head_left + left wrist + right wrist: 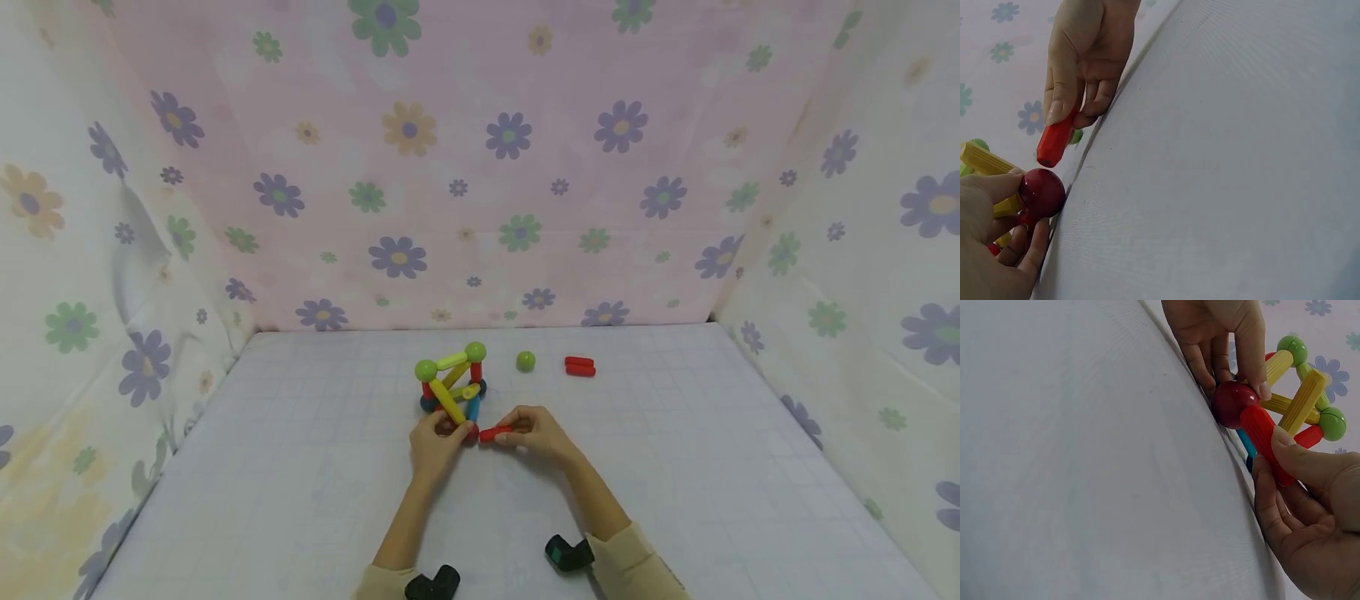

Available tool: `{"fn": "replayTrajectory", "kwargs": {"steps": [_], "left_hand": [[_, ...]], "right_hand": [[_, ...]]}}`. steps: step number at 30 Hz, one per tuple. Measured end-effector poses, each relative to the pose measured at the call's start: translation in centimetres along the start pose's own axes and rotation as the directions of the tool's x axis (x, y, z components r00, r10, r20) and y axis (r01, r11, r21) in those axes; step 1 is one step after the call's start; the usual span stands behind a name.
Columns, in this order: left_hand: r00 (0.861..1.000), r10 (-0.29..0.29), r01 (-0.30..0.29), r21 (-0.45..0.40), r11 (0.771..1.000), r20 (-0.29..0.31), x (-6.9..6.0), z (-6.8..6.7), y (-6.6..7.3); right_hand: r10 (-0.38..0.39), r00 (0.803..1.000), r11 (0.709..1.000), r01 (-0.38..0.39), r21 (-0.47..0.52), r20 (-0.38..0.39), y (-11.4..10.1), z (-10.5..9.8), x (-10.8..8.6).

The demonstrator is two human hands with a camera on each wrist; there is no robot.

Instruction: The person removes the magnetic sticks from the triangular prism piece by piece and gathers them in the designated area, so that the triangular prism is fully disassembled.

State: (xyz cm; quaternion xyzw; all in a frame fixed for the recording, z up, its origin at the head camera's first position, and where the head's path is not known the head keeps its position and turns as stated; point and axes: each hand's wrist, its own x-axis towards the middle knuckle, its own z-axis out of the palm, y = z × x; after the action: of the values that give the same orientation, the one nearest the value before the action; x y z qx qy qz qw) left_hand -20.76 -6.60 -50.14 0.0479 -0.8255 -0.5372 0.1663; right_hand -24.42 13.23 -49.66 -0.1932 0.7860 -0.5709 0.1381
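Observation:
A toy frame of magnetic sticks and balls stands on the table, with green balls [426, 371] on top, yellow sticks [447, 402], a blue stick [472, 408] and dark balls below. My left hand [432, 450] holds its near corner, thumb and fingers about a dark red ball [1043, 192]. Between thumb and fingers, my right hand [538, 435] pinches a red stick [1265, 434]. The stick's free end points at the dark red ball; the left wrist view shows a small gap between them. Fingers partly hide the frame's lower near side.
Behind the hands, a loose green ball [526, 361] lies right of the frame. Two red sticks [580, 367] lie side by side farther right. Flowered cloth walls [480, 208] enclose the white table [300, 500] at the back and sides.

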Motion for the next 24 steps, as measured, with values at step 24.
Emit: {"fn": "replayTrajectory", "kwargs": {"steps": [24], "left_hand": [[0.999,-0.024,0.025,-0.055,0.998,0.025,0.1,-0.2,-0.3]], "right_hand": [[0.061,0.873,0.997,-0.078,-0.014,-0.484,3.0,-9.6,-1.7]]}}
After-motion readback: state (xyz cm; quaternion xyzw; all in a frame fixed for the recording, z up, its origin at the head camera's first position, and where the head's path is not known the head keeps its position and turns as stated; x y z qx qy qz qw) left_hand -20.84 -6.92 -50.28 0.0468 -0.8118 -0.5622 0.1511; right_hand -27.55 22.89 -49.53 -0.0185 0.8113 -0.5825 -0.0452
